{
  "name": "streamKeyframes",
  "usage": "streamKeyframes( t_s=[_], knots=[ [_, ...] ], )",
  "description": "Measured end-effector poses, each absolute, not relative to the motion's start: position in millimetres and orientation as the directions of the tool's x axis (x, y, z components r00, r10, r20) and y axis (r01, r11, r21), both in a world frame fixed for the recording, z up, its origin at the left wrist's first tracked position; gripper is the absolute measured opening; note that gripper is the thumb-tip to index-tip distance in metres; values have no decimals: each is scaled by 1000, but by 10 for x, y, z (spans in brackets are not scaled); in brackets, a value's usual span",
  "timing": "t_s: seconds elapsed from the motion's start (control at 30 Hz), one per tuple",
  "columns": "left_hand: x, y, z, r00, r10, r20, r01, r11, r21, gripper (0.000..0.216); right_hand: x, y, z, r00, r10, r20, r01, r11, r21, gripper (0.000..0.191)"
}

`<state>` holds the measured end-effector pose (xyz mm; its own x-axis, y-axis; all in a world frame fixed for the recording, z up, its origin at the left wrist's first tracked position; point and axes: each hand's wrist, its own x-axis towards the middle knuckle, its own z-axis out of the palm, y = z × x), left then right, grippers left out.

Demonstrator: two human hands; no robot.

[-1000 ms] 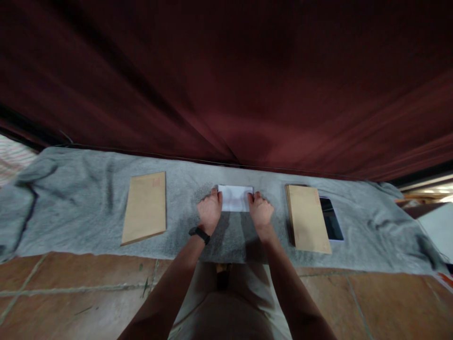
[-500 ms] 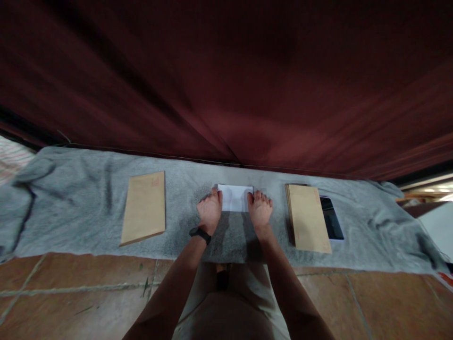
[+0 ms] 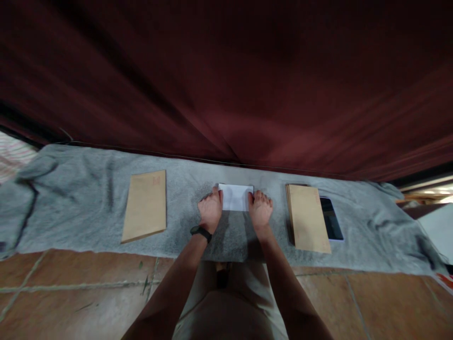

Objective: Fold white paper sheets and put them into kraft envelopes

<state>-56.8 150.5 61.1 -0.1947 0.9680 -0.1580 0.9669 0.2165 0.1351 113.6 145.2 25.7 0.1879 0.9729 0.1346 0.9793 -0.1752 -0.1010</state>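
A white sheet of paper (image 3: 235, 197), seemingly folded into a long rectangle, lies in front of me on the grey cloth. My left hand (image 3: 210, 208), with a dark band on its wrist, is closed on the paper's left end, thumb along the edge. At the opposite end my right hand (image 3: 261, 208) grips the paper the same way, its fingers curled. To the left lies a stack of brown envelopes (image 3: 145, 205), and to the right a thicker stack of brown envelopes (image 3: 309, 218). Neither hand touches the envelopes.
A dark-screened tablet or phone (image 3: 331, 219) sits partly under the right stack. The grey cloth (image 3: 85, 203) covers the long narrow surface. A dark red curtain (image 3: 226, 85) hangs behind it. Brown floor tiles (image 3: 95, 302) show below, and a white object (image 3: 439, 226) is at the far right.
Both hands stay on the paper's ends in almost the same place. The view has shifted very slightly; nothing else has visibly moved.
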Motion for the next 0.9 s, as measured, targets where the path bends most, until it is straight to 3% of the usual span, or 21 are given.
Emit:
streamKeyframes(
  t_s=[0.53, 0.9],
  knots=[
    [-575, 1492, 578, -170, 977, -130, 969, 190, 159, 45, 1151, 1444, 210, 184, 970, 162, 978, -165, -126, 34],
    [-600, 1457, 526, -189, 979, -80, 963, 201, 182, 45, 1263, 1437, 100, 164, 944, 286, 957, -82, -278, 31]
  ],
)
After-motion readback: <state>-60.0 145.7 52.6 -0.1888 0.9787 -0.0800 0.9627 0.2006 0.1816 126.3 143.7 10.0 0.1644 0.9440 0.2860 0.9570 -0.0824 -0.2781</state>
